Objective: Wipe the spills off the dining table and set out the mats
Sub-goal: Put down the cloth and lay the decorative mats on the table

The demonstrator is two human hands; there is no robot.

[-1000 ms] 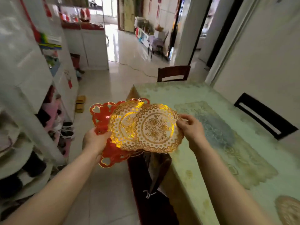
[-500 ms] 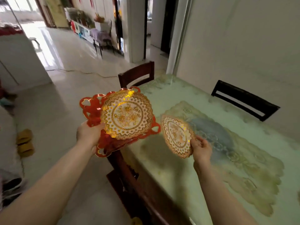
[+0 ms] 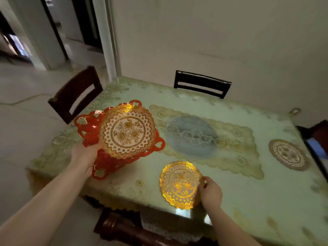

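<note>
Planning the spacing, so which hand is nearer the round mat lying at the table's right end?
Right. The right hand, pinching a gold mat at the near edge, is left of that round mat; the left hand holds a mat stack at the opposite end.

Left hand (image 3: pixel 83 154), right hand (image 3: pixel 211 192), fingers curled.

Dim rm: plain wall (image 3: pixel 213 41), pale floor (image 3: pixel 21 114), dark chairs (image 3: pixel 76 93), doorway (image 3: pixel 85 23) w/ white frame.

Home dining area. Table (image 3: pixel 248 201) under floral cloth (image 3: pixel 124 89) and lace runner (image 3: pixel 204 139). Far-end chair (image 3: pixel 74 93), wall-side chair (image 3: pixel 202 83) and near chair (image 3: pixel 124 229), all dark wood. Plain wall (image 3: pixel 221 36); doorframe (image 3: pixel 104 38) beside pale floor (image 3: pixel 23 121).
</note>
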